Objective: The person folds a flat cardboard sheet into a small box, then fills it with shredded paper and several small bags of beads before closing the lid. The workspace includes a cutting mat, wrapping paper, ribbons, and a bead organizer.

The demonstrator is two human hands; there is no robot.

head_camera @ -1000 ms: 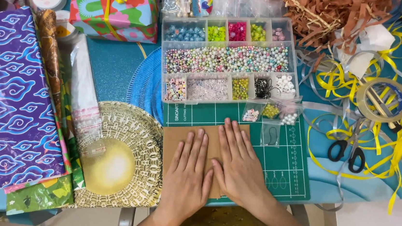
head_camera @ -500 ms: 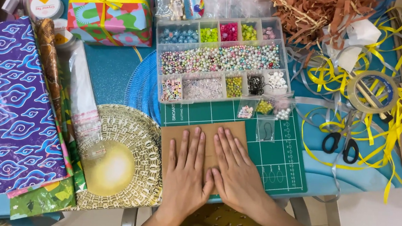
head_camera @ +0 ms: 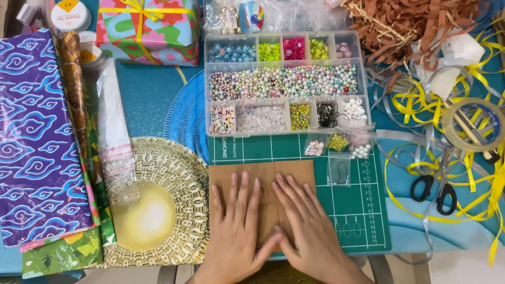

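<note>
Since a moment ago both palms have slid closer, my left hand [head_camera: 233,232] and right hand [head_camera: 311,232] open flat, pressing the brown paper [head_camera: 261,182] before creasing

both hands lie flat on a piece of card [head_camera: 262,172], the left hand [head_camera: 233,232] beside the right hand [head_camera: 309,229], thumbs touching. the card rests on a cutting mat [head_camera: 356,206]. behind it sits a bead box [head_camera: 285,84]; left, a doily [head_camera: 156,203]; right, scissors [head_camera: 434,191] among ribbon [head_camera: 493,169].
</note>
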